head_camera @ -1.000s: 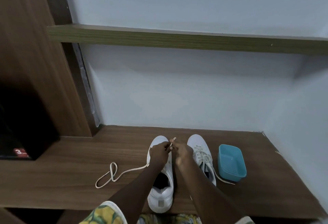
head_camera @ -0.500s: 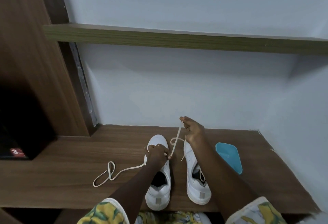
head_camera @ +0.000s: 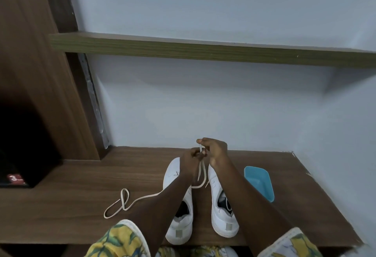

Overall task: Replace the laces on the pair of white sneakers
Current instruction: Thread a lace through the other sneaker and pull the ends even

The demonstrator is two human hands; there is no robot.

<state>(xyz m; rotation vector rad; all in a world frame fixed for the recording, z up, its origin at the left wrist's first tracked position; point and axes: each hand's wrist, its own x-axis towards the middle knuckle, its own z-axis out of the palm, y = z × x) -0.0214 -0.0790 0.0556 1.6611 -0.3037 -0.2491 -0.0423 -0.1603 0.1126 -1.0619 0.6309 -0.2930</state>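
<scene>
both hands pinch a lace above the sneakers

the left sneaker [head_camera: 180,227] and right sneaker [head_camera: 223,224] stand side by side on the wooden ledge [head_camera: 71,191]. above their toes, the left hand [head_camera: 190,160] and right hand [head_camera: 216,150] meet, fingers curled, pinching the cream lace [head_camera: 201,149]. its tail loops on the ledge, leftward. a blue tub [head_camera: 258,183] lies to the right.
</scene>
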